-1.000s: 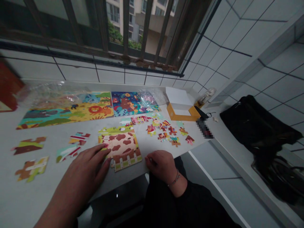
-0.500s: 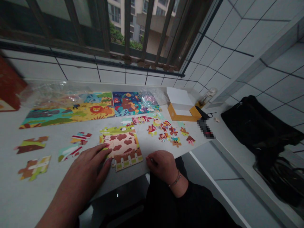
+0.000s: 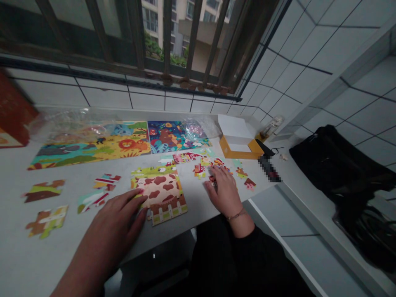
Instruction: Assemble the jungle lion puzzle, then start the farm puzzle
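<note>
Near the front edge of the white table lies a joined cow puzzle section (image 3: 163,189) with a fence along its bottom. My left hand (image 3: 120,214) rests at its left side, fingers apart and fingertips touching it. My right hand (image 3: 224,189) is over the loose puzzle pieces (image 3: 199,169) to the right, its fingers spread and covering some of them. Whether a piece is under its fingertips is hidden. Left of my left hand lie a brown and green piece (image 3: 45,190), a fence piece (image 3: 48,221) and a red striped piece (image 3: 107,180).
Two picture sheets, one with lions (image 3: 123,144) and one dark blue (image 3: 167,138), lie behind, partly under clear plastic (image 3: 68,126). An open yellow box (image 3: 241,153) stands at the back right. A black bag (image 3: 328,156) sits farther right, an orange box (image 3: 14,115) far left.
My right hand has moved right and away from me, from beside the cow section onto the loose pieces, and its fingers have opened. My left hand has stayed at the cow section.
</note>
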